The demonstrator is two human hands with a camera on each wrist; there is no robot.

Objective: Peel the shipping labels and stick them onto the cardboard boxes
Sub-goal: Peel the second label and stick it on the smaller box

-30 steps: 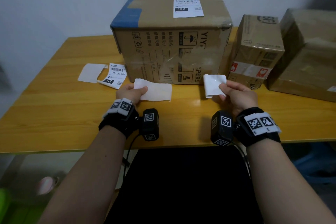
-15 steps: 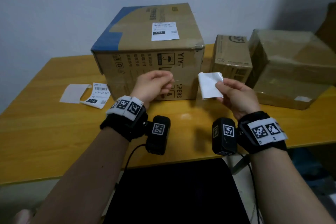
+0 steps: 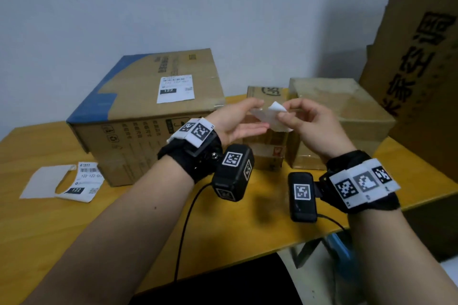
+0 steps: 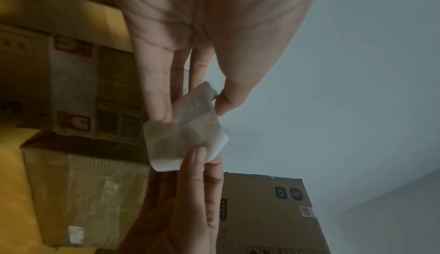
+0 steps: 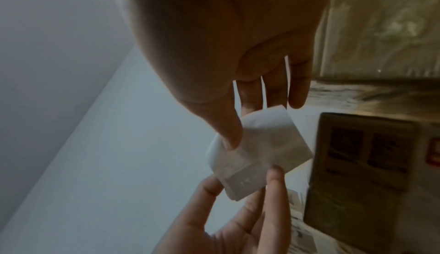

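I hold a small white shipping label (image 3: pixel 271 116) in the air between both hands, in front of the small cardboard box (image 3: pixel 266 153). My left hand (image 3: pixel 260 114) pinches one end of the label (image 4: pixel 188 126) between thumb and fingers. The other end of the label (image 5: pixel 257 150) is pinched by my right hand (image 3: pixel 283 112), thumb on top. The big cardboard box (image 3: pixel 128 129) on the left carries a stuck label (image 3: pixel 176 88) on its top. A taped box (image 3: pixel 352 116) stands right of the small one.
A loose printed label with curled white backing paper (image 3: pixel 62 182) lies on the wooden table (image 3: pixel 49 230) left of the big box. A tall cardboard box (image 3: pixel 421 62) stands at the far right. The wall is close behind the boxes.
My left hand left the white paper on the table, rose and came across to take hold of the label in my right hand. Both hands now sit higher, before the small box.
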